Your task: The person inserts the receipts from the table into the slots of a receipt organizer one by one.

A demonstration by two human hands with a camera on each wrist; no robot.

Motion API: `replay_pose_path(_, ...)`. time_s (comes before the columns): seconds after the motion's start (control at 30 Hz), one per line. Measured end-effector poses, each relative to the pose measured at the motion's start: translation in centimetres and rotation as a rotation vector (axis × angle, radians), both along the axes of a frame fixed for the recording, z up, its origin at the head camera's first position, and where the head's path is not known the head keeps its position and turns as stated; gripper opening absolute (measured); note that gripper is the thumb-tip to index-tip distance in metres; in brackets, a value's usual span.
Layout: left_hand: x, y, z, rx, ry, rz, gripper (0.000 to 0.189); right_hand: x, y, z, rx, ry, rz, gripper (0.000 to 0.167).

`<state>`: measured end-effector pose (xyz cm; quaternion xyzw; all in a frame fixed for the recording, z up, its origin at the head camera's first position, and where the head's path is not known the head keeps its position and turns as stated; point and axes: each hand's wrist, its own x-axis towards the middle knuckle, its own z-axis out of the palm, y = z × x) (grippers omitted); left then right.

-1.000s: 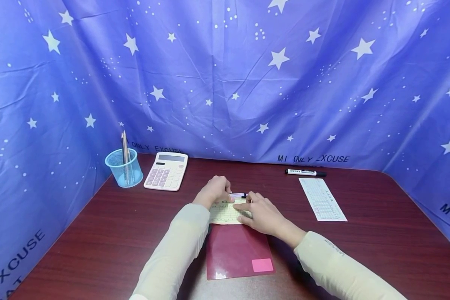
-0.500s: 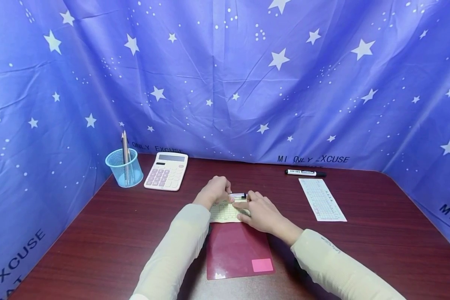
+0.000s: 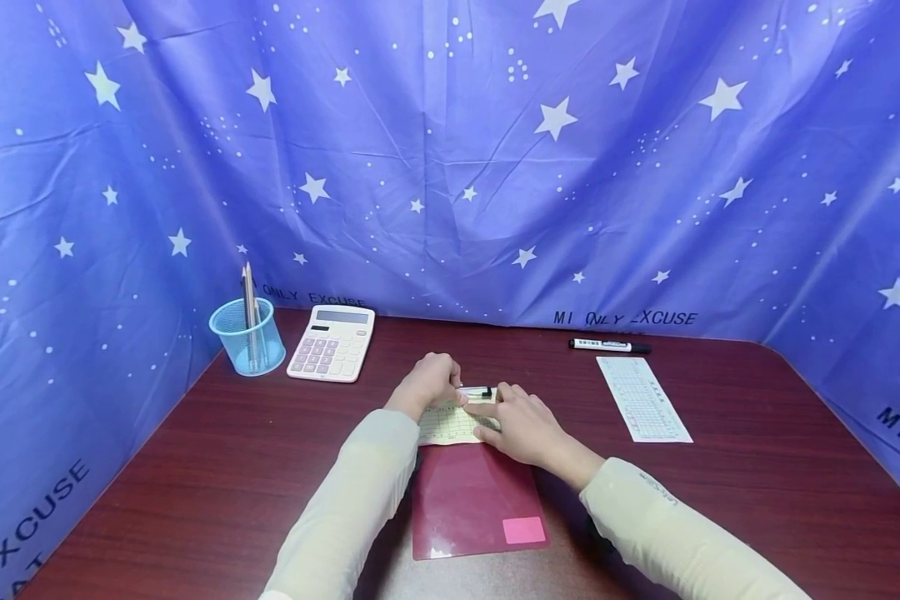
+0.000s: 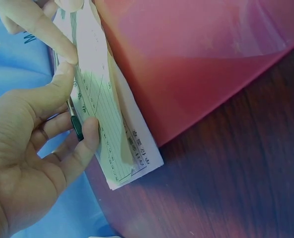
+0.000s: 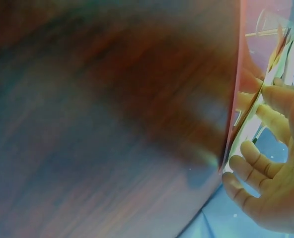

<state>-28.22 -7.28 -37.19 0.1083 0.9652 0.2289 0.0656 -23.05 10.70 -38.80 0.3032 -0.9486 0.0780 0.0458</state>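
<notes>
A red translucent clipboard [image 3: 472, 492] lies on the table before me, a pink label [image 3: 523, 530] near its corner. Across its top end are pale yellow printed paper slips [image 3: 450, 427], layered and slightly buckled in the left wrist view. My left hand [image 3: 429, 383] pinches the metal clip [image 3: 477, 392] at the top; the clip's dark tip [image 4: 76, 128] shows between thumb and fingers. My right hand [image 3: 528, 429] presses the slips with index finger and thumb stretched over them. In the right wrist view, its other fingers [image 5: 246, 171] are loosely bent beside the board's edge.
At the back left stand a blue mesh pen cup [image 3: 258, 337] with pencils and a white calculator [image 3: 332, 343]. To the right lie a black-and-white marker [image 3: 609, 345] and a white printed slip [image 3: 643, 400]. A blue starry curtain [image 3: 450, 167] surrounds the table [image 3: 270, 483].
The slips and my right hand have shifted slightly up the board toward the clip, mostly in the first half second. My left hand has stayed at the clip.
</notes>
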Motion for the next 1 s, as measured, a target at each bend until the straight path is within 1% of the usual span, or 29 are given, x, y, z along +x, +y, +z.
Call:
replay_pose_path(0.2,-0.18,0.01,-0.11,0.002,0.008,-0.004,0.025,-0.13,0.03,-0.03,-0.006,-0.012,-0.006,0.035)
replay_pose_path(0.33,-0.22,0.01,-0.18,0.008,0.0,0.0,0.026,-0.26,0.02,0.04,-0.023,-0.016,-0.001,0.034)
replay_pose_path(0.53,-0.11,-0.05,-0.09,0.003,-0.003,-0.007,0.027,-0.28,0.08,0.06,-0.038,-0.056,-0.004,0.035)
replay_pose_path(0.7,-0.13,-0.11,-0.06,-0.014,0.0,-0.017,0.026,-0.34,0.12,0.02,-0.03,-0.047,0.003,0.036)
replay_pose_path(0.9,-0.23,-0.21,-0.36,-0.007,0.025,-0.023,0.025,-0.46,0.32,-0.22,-0.046,-0.035,0.039,0.036)
replay_pose_path(1.0,-0.22,-0.2,-0.49,0.001,0.032,-0.022,0.025,-0.65,0.79,-0.35,-0.089,-0.05,0.074,0.036)
